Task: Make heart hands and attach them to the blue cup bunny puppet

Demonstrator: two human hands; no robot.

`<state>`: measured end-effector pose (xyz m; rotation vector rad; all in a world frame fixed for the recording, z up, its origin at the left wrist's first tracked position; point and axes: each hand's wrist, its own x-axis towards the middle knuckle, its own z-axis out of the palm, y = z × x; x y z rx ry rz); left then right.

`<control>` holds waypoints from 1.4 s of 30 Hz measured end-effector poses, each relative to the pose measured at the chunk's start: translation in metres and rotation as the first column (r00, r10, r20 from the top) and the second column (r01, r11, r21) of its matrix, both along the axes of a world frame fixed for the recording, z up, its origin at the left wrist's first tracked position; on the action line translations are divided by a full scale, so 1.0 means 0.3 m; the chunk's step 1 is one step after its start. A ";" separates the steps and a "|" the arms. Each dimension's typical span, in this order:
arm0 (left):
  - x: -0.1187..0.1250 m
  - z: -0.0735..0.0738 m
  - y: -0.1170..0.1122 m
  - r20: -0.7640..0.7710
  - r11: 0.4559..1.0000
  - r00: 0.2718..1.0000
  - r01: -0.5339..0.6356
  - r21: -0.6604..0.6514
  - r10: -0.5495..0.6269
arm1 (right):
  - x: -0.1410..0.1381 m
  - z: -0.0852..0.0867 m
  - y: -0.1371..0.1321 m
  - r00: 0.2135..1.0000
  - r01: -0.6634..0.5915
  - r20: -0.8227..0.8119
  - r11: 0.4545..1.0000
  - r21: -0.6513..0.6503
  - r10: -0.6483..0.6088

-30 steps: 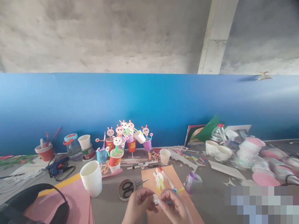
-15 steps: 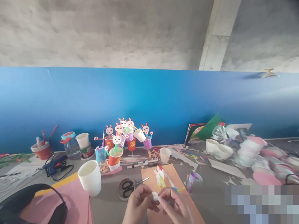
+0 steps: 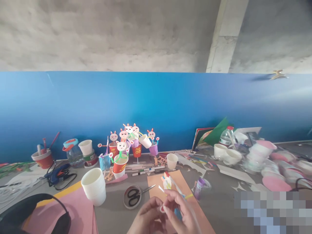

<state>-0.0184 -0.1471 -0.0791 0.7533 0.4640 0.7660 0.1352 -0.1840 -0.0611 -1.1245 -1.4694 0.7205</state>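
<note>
Both hands meet over a sheet of orange paper [image 3: 180, 182]. Between the fingertips is a small round paper piece [image 3: 162, 209], white-edged with red in its middle. My left hand [image 3: 147, 215] pinches it from the left, while the thumb and fingers of my right hand [image 3: 179, 211] close on its other side. A narrow white strip [image 3: 161, 188] sticks up by the right fingertips; what holds it is unclear. Just beyond lies a paper rabbit head [image 3: 167, 180], partly covered by the right hand. Black-handled scissors [image 3: 133, 197] rest across a tape roll [image 3: 124, 199] to the left.
Paper-cup rabbit figures [image 3: 121, 159] stand at the back. Stacked white cups [image 3: 93, 187], pink paper [image 3: 73, 211] and headphones [image 3: 63, 221] are at left, with a glue gun [image 3: 58, 172] behind. A purple glue stick [image 3: 200, 188], paper scraps and more cups [image 3: 232, 157] lie right.
The round piece has turned, so its red middle now shows. A white strip now rises by the right fingertips, and my right hand has moved slightly up over the rabbit head.
</note>
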 end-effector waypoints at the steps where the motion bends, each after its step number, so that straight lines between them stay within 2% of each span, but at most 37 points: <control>1: -0.004 -0.002 0.006 -0.032 0.998 0.999 -0.034 0.058 0.036 | 0.011 0.005 0.003 0.999 -0.009 0.033 1.000 0.014 0.009; 4: -0.011 -0.006 0.021 -0.115 0.957 0.981 -0.123 0.262 0.157 | 0.025 0.007 0.010 0.997 -0.029 0.067 0.999 0.032 0.026; 6: -0.010 -0.004 0.023 -0.145 0.929 0.963 -0.170 0.328 0.228 | 0.024 0.000 0.011 0.997 -0.024 0.077 0.999 0.043 0.021; 11: 0.001 -0.008 0.018 -0.161 0.930 0.954 -0.193 0.312 0.252 | 0.012 -0.018 0.007 0.994 0.015 0.101 0.992 0.122 -0.028; 15: 0.015 -0.028 0.018 -0.161 0.925 0.944 -0.233 0.299 0.289 | -0.009 -0.011 0.007 0.999 0.021 -0.027 0.996 0.089 -0.018; 18: 0.023 -0.028 0.006 -0.149 0.873 0.903 -0.330 0.359 0.402 | -0.014 -0.003 0.008 0.999 0.028 -0.043 0.996 0.085 -0.024; 20: 0.020 -0.016 -0.006 -0.155 0.817 0.861 -0.381 0.433 0.484 | -0.008 0.000 0.006 0.996 0.063 0.055 0.987 0.146 -0.072; 22: 0.014 0.000 -0.016 -0.164 0.797 0.847 -0.386 0.465 0.506 | 0.001 0.000 0.003 0.974 0.108 0.170 0.963 0.247 -0.152; 24: 0.007 0.008 -0.019 -0.160 0.829 0.878 -0.346 0.438 0.451 | 0.008 0.001 0.001 0.938 0.097 0.281 0.931 0.352 -0.204; 28: 0.004 -0.010 -0.002 -0.103 0.930 0.949 -0.263 0.258 0.297 | 0.012 0.012 0.003 0.877 0.009 0.411 0.864 0.503 -0.249; 30: 0.007 -0.029 0.011 -0.075 0.949 0.958 -0.259 0.179 0.276 | 0.012 0.020 0.006 0.864 -0.049 0.443 0.836 0.546 -0.239; 33: 0.012 -0.044 0.018 -0.081 0.960 0.963 -0.246 0.131 0.257 | 0.013 0.027 0.007 0.845 -0.109 0.483 0.809 0.577 -0.230; 38: 0.012 -0.005 -0.002 -0.058 0.980 0.979 -0.190 0.051 0.193 | 0.013 0.032 0.006 0.845 -0.106 0.478 0.801 0.588 -0.239; 42: 0.001 0.017 -0.006 -0.064 0.975 0.975 -0.206 0.087 0.212 | 0.011 0.026 -0.005 0.891 -0.104 0.430 0.856 0.506 -0.146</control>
